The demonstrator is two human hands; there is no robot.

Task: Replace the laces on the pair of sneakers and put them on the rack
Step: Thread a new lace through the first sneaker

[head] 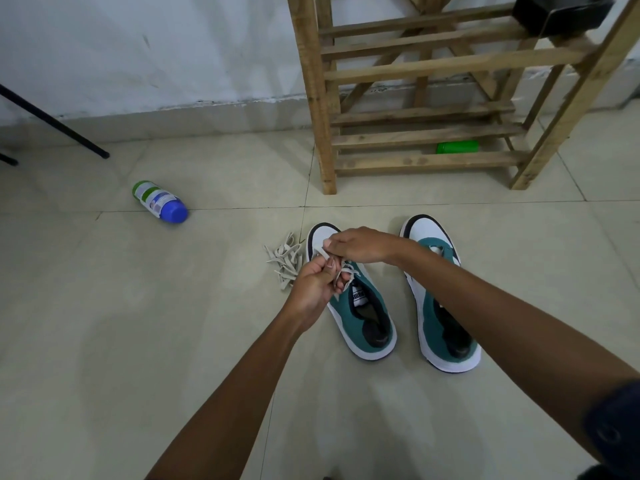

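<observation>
Head view, hands [341,263] pinching lace [343,271], left sneaker [360,306]

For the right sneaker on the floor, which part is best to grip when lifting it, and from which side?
Probably the heel collar of the right sneaker, from above at the near end. Its heel points toward the person, the opening faces up and looks unlaced, so fingers can hook inside the rim. The right hand is busy with the lace.

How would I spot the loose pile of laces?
Start at the wooden rack by the wall, then look down to the two teal-and-white sneakers on the tiled floor. The laces lie tangled beside the left sneaker, a pale beige heap, the only loose tangle there.
</observation>
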